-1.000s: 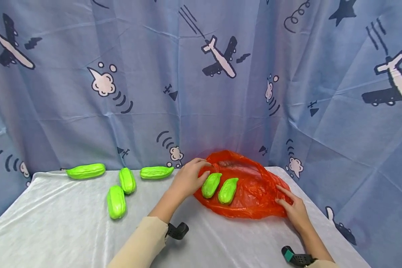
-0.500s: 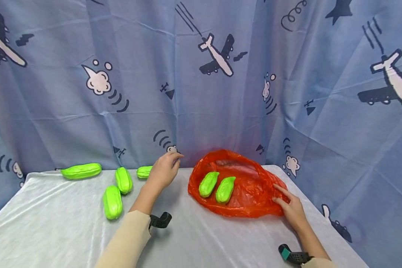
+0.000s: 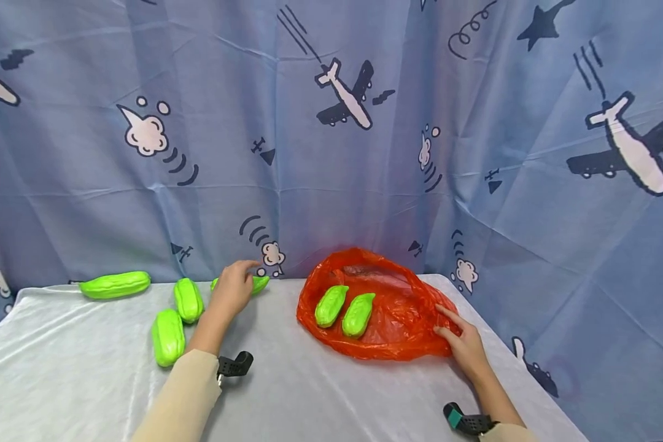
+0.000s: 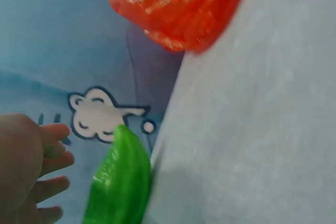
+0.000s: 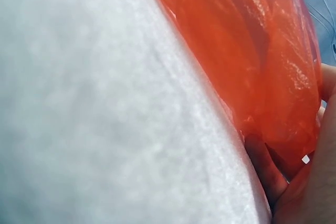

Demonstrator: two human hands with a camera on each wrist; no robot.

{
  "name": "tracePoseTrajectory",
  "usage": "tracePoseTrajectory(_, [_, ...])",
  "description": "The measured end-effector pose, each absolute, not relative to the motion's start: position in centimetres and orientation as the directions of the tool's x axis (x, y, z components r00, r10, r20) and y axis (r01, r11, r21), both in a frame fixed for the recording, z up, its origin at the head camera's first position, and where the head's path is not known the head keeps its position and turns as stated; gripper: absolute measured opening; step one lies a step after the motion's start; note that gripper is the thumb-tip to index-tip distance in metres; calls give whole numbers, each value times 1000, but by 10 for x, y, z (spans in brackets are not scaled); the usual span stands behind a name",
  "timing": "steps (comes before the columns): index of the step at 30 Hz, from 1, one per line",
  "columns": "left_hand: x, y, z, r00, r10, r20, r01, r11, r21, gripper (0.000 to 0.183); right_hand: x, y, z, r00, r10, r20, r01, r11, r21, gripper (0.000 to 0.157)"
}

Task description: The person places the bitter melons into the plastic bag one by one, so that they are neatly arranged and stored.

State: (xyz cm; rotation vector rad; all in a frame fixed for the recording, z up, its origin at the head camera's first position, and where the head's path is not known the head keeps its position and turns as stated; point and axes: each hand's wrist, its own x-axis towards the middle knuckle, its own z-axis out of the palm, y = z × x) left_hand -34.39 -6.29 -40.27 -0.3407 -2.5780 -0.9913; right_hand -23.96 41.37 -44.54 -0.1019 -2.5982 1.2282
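Gripping the red bag [image 3: 400,322] at its right side: right hand [image 3: 466,345]. Left hand [image 3: 234,288], fingers loosely extended, is near one green gourd [image 3: 261,284] at the table's [image 3: 287,380] back edge; two gourds [image 3: 358,315] lie in the bag.

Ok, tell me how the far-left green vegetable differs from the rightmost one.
The far-left vegetable lies on the white cloth; the rightmost vegetable lies in the red bag. In the head view, the far-left vegetable stretches mostly sideways and looks longer; the rightmost vegetable runs mostly front to back and looks shorter. Both are bright green.
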Motion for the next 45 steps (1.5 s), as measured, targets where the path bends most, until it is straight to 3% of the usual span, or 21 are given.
tracePoseTrajectory(13, [-348, -76, -416, -942, 10, 336, 197, 826, 529, 38, -245, 412, -443, -971, 168, 171, -31, 618, -786, 54])
tracePoseTrajectory(22, [-347, -78, -410, -927, 1, 376, 226, 800, 556, 34, -244, 413, -439, -969, 170, 180, -32, 635, -772, 54])
tracePoseTrajectory(32, [-349, -85, -406, -978, 109, 176, 198, 737, 646, 42, -241, 417, -442, -965, 169, 203, -44, 656, -753, 52])
tracePoseTrajectory(40, [-349, -83, -411, -961, 260, 95, 257, 709, 657, 59, -240, 417, -444, -964, 168, 208, -51, 649, -759, 52])
tracePoseTrajectory(45, [-345, -82, -408, -938, 339, 76, 302, 688, 659, 54, -240, 417, -440, -970, 156, 187, -50, 622, -782, 49])
